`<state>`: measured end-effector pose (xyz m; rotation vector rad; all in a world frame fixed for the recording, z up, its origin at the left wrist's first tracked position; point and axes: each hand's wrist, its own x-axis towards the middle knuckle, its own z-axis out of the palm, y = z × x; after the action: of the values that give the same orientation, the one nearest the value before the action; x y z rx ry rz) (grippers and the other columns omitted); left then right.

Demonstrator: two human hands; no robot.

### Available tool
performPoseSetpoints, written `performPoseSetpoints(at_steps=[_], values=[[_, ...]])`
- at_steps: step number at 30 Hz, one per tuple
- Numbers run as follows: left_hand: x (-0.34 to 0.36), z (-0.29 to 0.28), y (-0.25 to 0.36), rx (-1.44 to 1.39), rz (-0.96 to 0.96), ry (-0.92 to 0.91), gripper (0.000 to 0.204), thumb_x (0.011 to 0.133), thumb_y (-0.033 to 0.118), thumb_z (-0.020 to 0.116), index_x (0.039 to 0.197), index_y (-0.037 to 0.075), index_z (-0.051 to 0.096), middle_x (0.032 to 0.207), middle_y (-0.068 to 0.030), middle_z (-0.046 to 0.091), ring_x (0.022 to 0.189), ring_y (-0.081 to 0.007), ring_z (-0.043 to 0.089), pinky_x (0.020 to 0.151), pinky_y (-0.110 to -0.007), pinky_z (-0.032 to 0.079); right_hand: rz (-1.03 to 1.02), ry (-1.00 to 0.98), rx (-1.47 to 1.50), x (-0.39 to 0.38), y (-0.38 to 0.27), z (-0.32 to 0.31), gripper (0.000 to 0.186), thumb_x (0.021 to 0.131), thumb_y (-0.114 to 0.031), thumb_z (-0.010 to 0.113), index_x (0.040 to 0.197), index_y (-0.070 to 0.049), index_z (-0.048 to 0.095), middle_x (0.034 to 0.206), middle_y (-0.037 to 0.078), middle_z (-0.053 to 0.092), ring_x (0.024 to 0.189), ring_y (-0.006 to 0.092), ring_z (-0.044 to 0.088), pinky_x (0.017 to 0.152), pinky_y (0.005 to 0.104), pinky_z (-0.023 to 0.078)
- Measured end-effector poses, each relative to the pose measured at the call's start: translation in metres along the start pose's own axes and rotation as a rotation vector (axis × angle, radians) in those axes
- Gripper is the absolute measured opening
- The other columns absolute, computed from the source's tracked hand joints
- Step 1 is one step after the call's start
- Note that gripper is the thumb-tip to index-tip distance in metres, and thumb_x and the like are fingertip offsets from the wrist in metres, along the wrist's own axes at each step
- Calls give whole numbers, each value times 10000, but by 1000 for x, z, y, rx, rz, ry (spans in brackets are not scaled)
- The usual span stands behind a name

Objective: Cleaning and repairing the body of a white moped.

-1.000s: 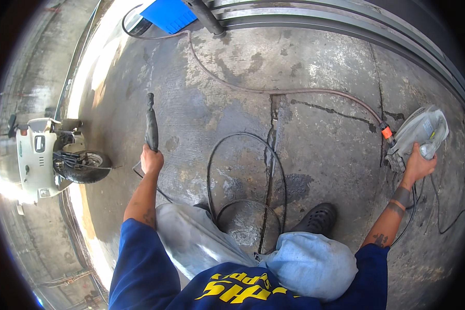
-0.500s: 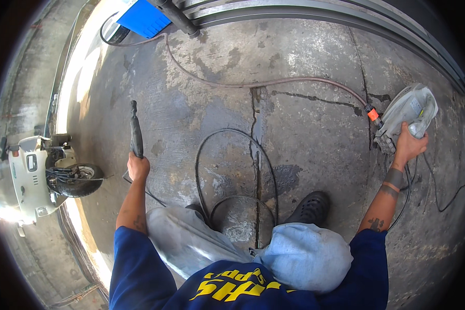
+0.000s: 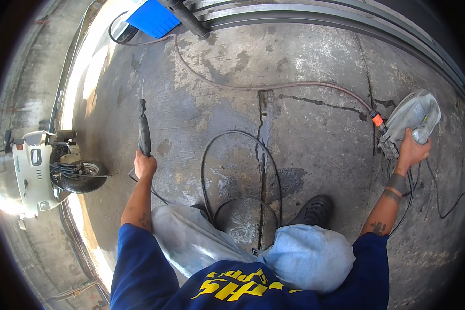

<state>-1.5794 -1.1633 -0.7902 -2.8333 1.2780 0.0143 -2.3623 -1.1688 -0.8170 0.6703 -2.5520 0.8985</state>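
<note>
Big gray floor (image 3: 325,155), w/ cracks & dark wet-looking spots. Dark metal rails (image 3: 299,16) run along the top R. White scooter (image 3: 36,170) at the far L, w/ its black wheel (image 3: 82,176) facing in. Person has a navy shirt (image 3: 144,263) w/ yellow print & lt blue pants (image 3: 201,240), knees bent.

Long pinkish hose (image 3: 294,83) goes from near the blue box (image 3: 152,19) at top L, over the floor, to the gray machine (image 3: 411,119) on the R side. Thin black hose (image 3: 203,175) makes loops on the floor in front of the person. Can't tell if the machine sits on the floor or is held up a bit; black cords are just below it.

Gray-black spray gun (image 3: 144,135) is on the L side, tip pointing away from the person. A thin pale line goes out from the tip; can't tell if it's water. Dark shoe (image 3: 315,211) w/ holes is by the R knee.

L hand (image 3: 145,165) is closed tight around the gun's back end. R hand (image 3: 414,148) is curled on the near side of the machine, holding it, fingers bent, not flat. Smallest: orange ring (image 3: 377,120), where the pinkish hose meets the machine.
</note>
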Motion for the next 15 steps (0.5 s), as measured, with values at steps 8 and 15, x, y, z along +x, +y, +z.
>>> performPoseSetpoints(at_steps=[8,15], values=[[8,5,-13,-11,37,23,309,786,134,546,1070,13,561,1065,-262,644,1048,-448,596,879,-525,465,60,-12,67,-5,-14,-3,858,608,-348,837,1292,11,463,1215,239,498,1177,398,466,988,454,421],[14,12,-19,6,96,28,373,782,143,530,1123,1,580,1063,-261,651,1044,-438,606,887,-510,464,98,-46,95,-5,-13,-6,879,613,-324,823,1318,8,417,1245,230,451,1169,396,470,986,456,417]])
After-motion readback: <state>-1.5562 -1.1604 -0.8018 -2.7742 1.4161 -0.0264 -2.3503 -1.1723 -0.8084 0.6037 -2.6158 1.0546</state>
